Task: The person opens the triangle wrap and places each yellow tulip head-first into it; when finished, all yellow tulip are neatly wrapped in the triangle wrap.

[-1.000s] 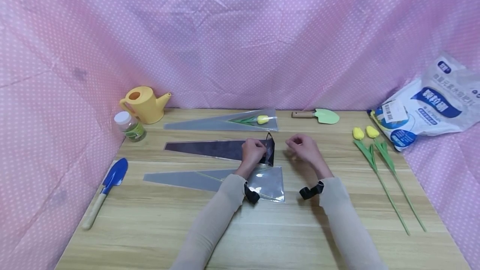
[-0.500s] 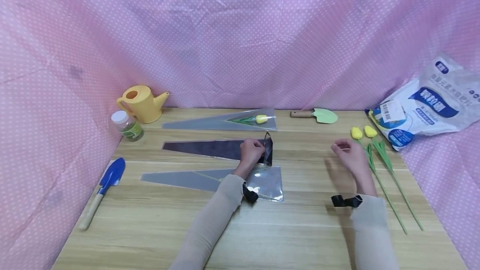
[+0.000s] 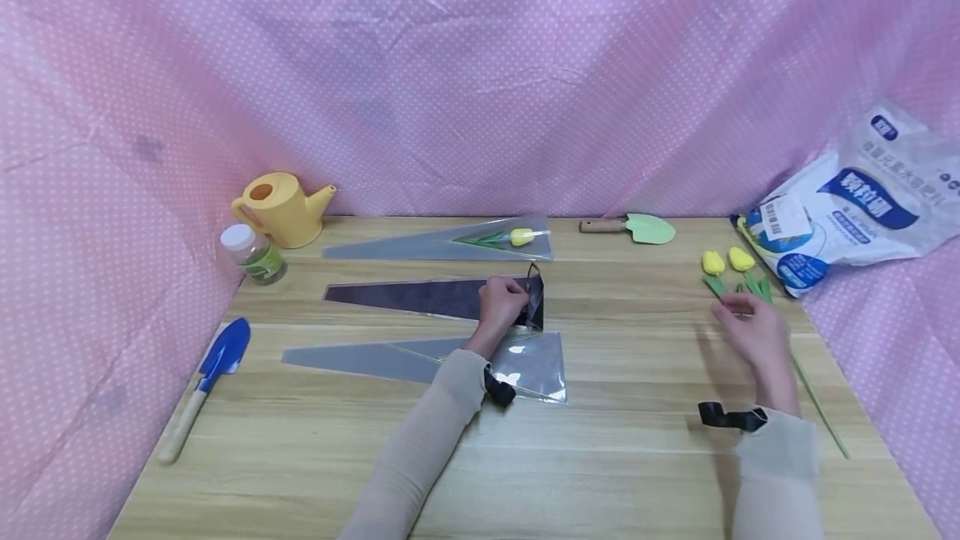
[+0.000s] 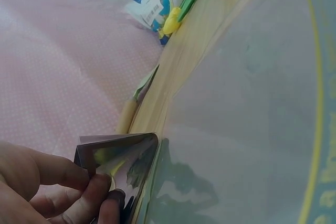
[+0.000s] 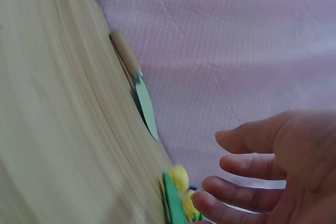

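Note:
In the head view my left hand (image 3: pixel 501 307) pinches the dark plastic flower sleeve (image 3: pixel 412 298) near its wide right end. The left wrist view has the fingers (image 4: pixel 63 174) on the sleeve's edge, its mouth (image 4: pixel 118 153) standing apart. My right hand (image 3: pixel 757 336) hovers over two artificial yellow tulips, hiding part of their green stems. The left tulip (image 3: pixel 713 263) and the right tulip (image 3: pixel 742 258) lie side by side. In the right wrist view the fingers (image 5: pixel 252 167) are spread from the thumb, holding nothing.
A clear sleeve (image 3: pixel 442 358) lies nearer me; another sleeve (image 3: pixel 397 247) with a tulip inside lies at the back. Around them are a green trowel (image 3: pixel 649 228), blue trowel (image 3: pixel 227 348), yellow watering can (image 3: pixel 288 211), lidded jar (image 3: pixel 255 255) and white bag (image 3: pixel 855 207).
My right hand has moved right, from beside the dark sleeve to over the tulips. My left hand keeps its pinch on the sleeve in the same place.

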Action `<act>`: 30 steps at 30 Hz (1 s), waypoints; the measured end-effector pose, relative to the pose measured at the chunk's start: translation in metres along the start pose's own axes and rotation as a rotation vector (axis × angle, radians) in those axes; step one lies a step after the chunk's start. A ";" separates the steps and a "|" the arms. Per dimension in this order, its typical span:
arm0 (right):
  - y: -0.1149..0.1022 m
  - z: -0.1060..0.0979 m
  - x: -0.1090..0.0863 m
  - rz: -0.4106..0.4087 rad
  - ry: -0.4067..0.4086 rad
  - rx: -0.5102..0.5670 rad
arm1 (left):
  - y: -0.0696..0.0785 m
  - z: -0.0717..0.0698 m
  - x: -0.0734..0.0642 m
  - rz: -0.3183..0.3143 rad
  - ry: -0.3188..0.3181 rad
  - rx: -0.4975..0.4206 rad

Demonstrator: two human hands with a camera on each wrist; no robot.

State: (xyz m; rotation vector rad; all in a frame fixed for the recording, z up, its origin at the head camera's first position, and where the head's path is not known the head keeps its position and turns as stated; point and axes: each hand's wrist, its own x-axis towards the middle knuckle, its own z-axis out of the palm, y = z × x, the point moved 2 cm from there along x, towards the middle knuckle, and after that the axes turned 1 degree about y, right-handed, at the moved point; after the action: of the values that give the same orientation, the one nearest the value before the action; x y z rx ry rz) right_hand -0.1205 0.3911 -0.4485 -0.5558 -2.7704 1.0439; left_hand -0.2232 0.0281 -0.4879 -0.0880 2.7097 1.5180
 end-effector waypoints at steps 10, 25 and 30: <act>0.028 -0.021 -0.007 0.152 -0.149 -0.070 | -0.001 0.002 0.000 -0.002 -0.002 -0.023; 0.047 -0.027 -0.006 0.266 -0.300 -0.177 | -0.001 0.000 0.000 0.003 -0.009 -0.032; 0.054 -0.025 -0.004 0.229 -0.278 -0.232 | -0.001 0.000 0.000 -0.007 -0.012 -0.033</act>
State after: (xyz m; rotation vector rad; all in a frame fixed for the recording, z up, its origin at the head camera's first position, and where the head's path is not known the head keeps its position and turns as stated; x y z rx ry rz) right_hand -0.0951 0.4420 -0.4649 -0.8340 -3.1596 0.9049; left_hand -0.2229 0.0279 -0.4884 -0.0894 2.6724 1.5568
